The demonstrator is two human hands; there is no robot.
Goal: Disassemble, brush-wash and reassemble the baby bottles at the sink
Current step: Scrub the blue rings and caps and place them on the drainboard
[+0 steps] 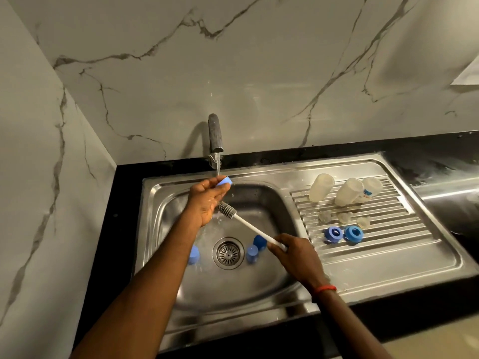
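Blue bottle cap (225, 181) is being pinched in the fingers of the left hand (204, 200), right under the running tap (215, 136) at the back edge of the sink (155, 203), apparently for rinsing. The right hand (295, 257) is gripping the white brush (252, 226) by its handle, bristles waiting just beside the left palm. Three more caps (193, 254) are lying in the basin; bottles (321, 187) are standing along the back edge of the drainboard (375, 257), probably draining.

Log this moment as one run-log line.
step: cap rinse | left hand: holds blue cap under running tap | right hand: grips brush | drainboard: three bottles
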